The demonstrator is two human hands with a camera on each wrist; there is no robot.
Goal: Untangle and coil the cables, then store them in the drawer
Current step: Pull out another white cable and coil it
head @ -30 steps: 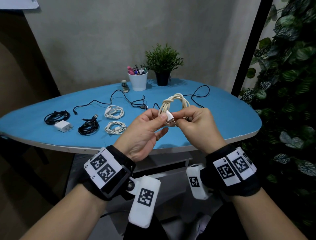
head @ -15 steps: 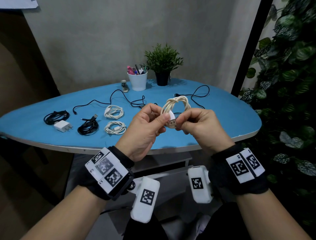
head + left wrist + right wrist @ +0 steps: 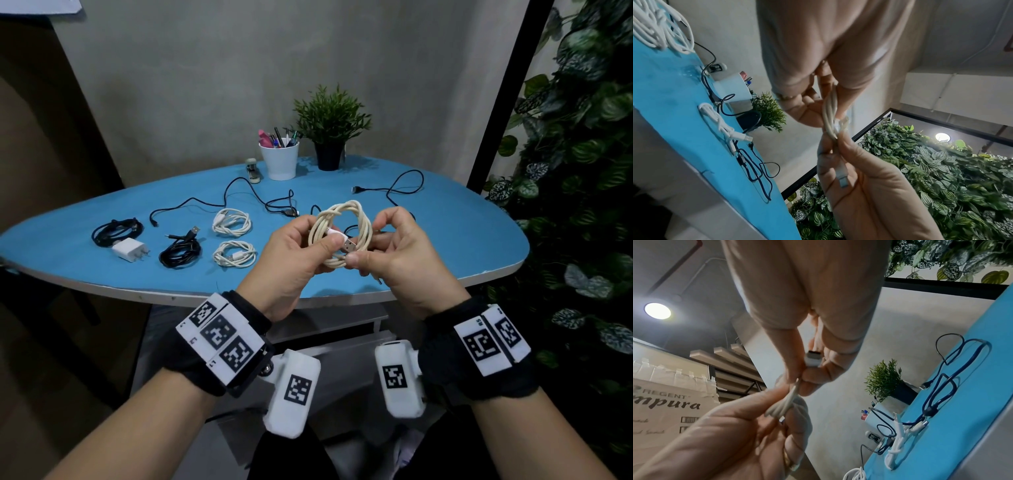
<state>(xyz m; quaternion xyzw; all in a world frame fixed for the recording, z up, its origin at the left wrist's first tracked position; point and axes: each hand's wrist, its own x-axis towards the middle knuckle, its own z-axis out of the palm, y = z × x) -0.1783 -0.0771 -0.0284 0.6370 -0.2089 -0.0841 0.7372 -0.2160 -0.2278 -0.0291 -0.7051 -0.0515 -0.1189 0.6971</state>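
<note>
Both hands hold a cream cable coil [image 3: 356,214] [image 3: 830,116] [image 3: 784,405] in the air above the near edge of the blue table [image 3: 445,240]. My left hand [image 3: 322,241] grips the coil's left side, and its thumb presses the white USB plug [image 3: 346,244] [image 3: 842,178] [image 3: 813,359] across the loop. My right hand [image 3: 368,248] pinches the coil's lower right strands between thumb and fingers. The cable's other end is hidden behind the fingers.
On the table lie two white coils [image 3: 231,222] [image 3: 234,254], two black coils [image 3: 116,230] [image 3: 180,253], a white charger [image 3: 130,249] and loose black cables [image 3: 239,192] [image 3: 402,186]. A pen cup [image 3: 279,161] and a potted plant [image 3: 330,130] stand at the back. A white unit [image 3: 329,327] sits under the table.
The coil has turned to show its full loop. My right hand has shifted from the plug to the coil's lower right strands, while my left thumb now holds the plug across the loop.
</note>
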